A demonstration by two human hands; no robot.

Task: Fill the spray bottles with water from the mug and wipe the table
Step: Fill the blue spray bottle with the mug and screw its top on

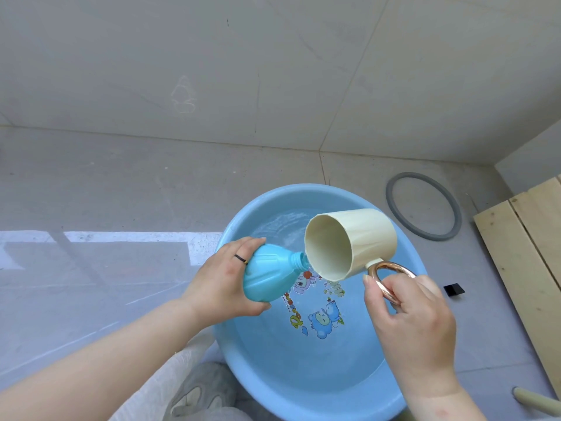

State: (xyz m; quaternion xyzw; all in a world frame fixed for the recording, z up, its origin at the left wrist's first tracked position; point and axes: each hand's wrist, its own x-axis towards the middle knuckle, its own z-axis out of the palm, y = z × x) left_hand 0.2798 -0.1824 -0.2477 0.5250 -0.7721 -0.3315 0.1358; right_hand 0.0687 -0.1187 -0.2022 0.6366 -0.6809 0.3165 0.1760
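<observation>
The left hand grips a teal spray bottle round its body. The bottle is capless, tilted, with its neck pointing to 3 o'clock. The right hand curls its fingers through the gold handle of a cream mug, which is tipped so that its lip meets the bottle's neck. Both hang over a blue basin of water (cartoon print on its bottom) that stands on a grey tiled floor. A beige tiled wall rises at 12 o'clock. A grey ring lies at the basin's 2 o'clock, wooden planks at 3 o'clock.
</observation>
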